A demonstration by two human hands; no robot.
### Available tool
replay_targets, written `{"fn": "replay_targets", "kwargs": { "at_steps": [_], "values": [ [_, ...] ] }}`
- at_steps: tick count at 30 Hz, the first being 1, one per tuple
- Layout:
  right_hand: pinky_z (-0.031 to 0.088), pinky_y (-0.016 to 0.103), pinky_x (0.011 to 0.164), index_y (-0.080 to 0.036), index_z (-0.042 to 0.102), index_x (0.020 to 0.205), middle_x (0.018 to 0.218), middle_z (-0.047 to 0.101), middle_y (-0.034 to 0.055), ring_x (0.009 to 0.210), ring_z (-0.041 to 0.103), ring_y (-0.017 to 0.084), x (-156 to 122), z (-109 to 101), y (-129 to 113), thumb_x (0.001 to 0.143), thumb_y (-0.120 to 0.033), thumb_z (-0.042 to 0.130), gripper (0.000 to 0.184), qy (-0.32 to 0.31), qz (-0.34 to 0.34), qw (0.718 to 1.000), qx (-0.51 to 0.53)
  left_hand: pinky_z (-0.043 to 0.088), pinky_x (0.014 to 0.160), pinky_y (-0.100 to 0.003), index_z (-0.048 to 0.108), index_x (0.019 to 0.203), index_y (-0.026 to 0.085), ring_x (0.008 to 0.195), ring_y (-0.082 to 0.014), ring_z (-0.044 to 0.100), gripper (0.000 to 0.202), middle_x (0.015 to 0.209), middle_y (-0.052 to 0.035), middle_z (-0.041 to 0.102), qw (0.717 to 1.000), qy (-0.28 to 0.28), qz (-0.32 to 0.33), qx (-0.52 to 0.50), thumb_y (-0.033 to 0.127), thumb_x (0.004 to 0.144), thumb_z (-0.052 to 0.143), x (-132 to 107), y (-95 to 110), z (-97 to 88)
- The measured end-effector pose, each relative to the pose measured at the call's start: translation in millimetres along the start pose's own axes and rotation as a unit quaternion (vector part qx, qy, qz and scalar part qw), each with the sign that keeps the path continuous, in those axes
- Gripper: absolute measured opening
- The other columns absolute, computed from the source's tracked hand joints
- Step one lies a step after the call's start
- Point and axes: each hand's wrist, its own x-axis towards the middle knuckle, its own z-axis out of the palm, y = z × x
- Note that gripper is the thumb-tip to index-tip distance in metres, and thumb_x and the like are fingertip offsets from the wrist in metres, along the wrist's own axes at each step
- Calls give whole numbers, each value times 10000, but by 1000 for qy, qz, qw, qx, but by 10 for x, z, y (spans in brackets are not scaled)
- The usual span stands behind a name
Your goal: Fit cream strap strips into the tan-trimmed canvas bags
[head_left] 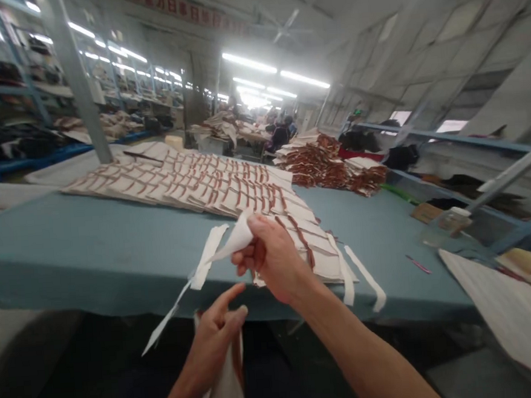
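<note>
My right hand [274, 256] is above the table's front edge, pinching a white paper-like strip [239, 236] between thumb and fingers. Lower down, my left hand [215, 336] has its thumb and index finger spread apart. A cream cloth piece with a brown edge [227, 389] hangs at my left palm, seemingly held by the curled fingers, which are mostly hidden. Another white strip [210, 254] lies at the table edge, and a thin strip [167, 321] dangles from it. Rows of overlapping cream cloth pieces with brown edges [200, 179] cover the table beyond my right hand.
The table has a blue-green cover [91, 241]. More white strips [366, 277] lie to the right, near a small pink tool [418, 264]. A brown-and-cream cloth stack [322, 162] stands at the back. A metal post [75, 79] rises at left; shelving [451, 192] borders the right.
</note>
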Motion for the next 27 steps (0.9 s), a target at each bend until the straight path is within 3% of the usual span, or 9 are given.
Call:
{"fn": "replay_targets", "kwargs": {
  "at_steps": [2,5,8,11,13,16,20,24,27],
  "values": [
    [574,168,461,-217,647,840,612,666,-52,494,642,103,-202,-189,113,762,-617,942,502,32,9,999,28,440,537,-246,688,1543,158,525,-153,503,872,580,67,527,999,8,-17,-50,744,899,708,-20,64,65],
    [548,150,446,-201,670,798,601,671,-38,486,617,93,-538,-481,312,721,-621,987,532,122,25,991,58,413,543,-237,557,1655,110,523,-138,463,1020,575,93,480,994,20,-30,-105,712,855,753,-113,104,97],
    [531,167,423,-194,685,775,608,676,-27,476,598,98,-824,-702,525,714,-632,992,539,198,28,978,67,556,696,-283,567,1650,113,691,-195,661,1047,738,6,699,988,29,-41,-144,669,804,833,-205,77,116],
    [552,211,436,-211,654,744,581,645,-26,469,592,119,-1012,-815,715,794,-660,927,529,242,7,969,47,623,890,-377,691,1539,101,964,-311,790,1006,1073,-145,853,985,50,-59,-155,748,783,840,-245,33,156],
    [558,229,445,-227,634,747,586,633,-29,470,591,129,-1096,-831,823,846,-651,887,504,262,-5,964,35,620,897,-402,802,1385,87,1003,-338,797,905,1143,-186,865,986,80,-69,-126,808,839,767,-248,28,180],
    [540,238,440,-245,617,777,619,631,-37,474,578,134,-1195,-797,969,860,-646,876,485,274,-3,961,45,588,932,-411,895,1187,127,1012,-333,782,744,1127,-164,875,989,111,-69,-66,788,882,742,-240,76,170],
    [486,236,459,-257,558,779,604,566,-53,488,527,134,-1310,-800,1143,923,-646,817,489,277,-4,960,50,553,1024,-412,932,1076,202,1126,-346,764,557,1136,-112,875,990,129,-49,16,698,875,777,-252,194,52],
    [501,289,558,-271,625,859,527,515,-60,536,546,178,-1356,-995,1199,968,-725,722,477,286,-4,958,16,613,836,-363,925,1014,187,905,-298,784,553,968,-104,860,994,67,-52,67,668,965,658,-328,257,-78],
    [559,353,731,-246,739,911,710,722,28,736,679,229,-1327,-1104,1066,961,-778,696,536,255,13,960,-114,624,760,-314,917,961,198,788,-252,766,527,876,-79,839,996,-9,-74,54,639,1000,630,-418,303,-109]
  ]
}}
